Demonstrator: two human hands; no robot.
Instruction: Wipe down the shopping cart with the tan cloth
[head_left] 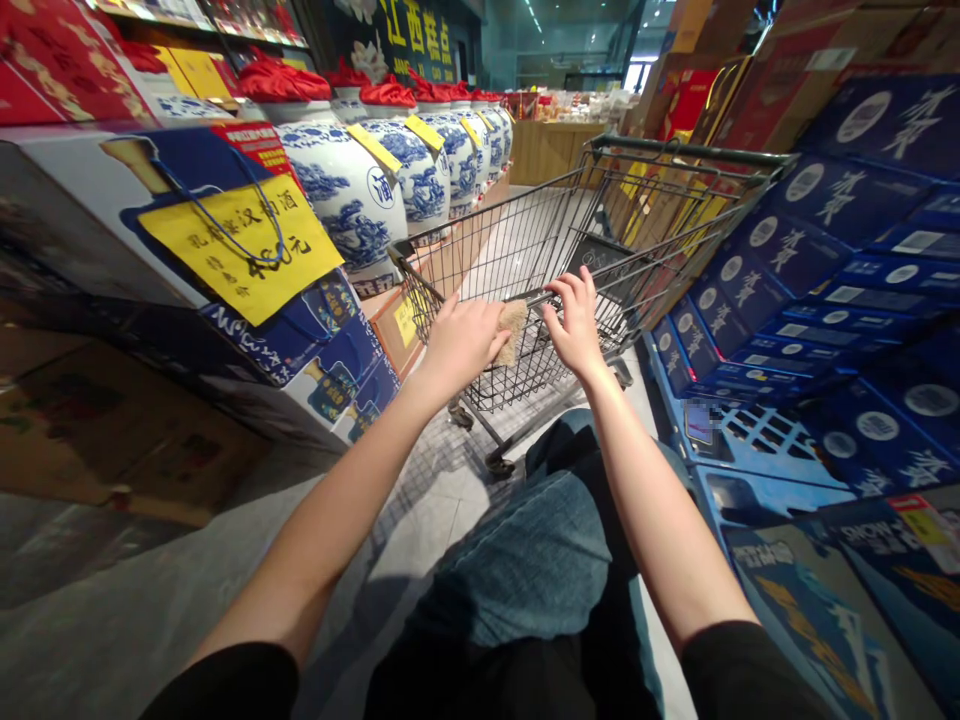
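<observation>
A black wire shopping cart point(525, 225) stands in front of me. My left hand point(466, 342) is at its near rim, with the fingers closed around the edge of a fuzzy tan cloth point(513, 332). The cloth hangs by the rim, partly covered by my fingers. Just right of it, my right hand point(576, 322) grips the same rim, thumb on the near side and fingers bent over the top. The basket shows nothing else clearly.
Blue-and-white jars point(341, 190) with red cloth tops line the left, beyond a boxed display with a yellow price sign point(244, 245). Blue boxes point(840, 190) are stacked on the right, above a light-blue pallet point(780, 440). A wooden counter point(551, 150) stands farther back.
</observation>
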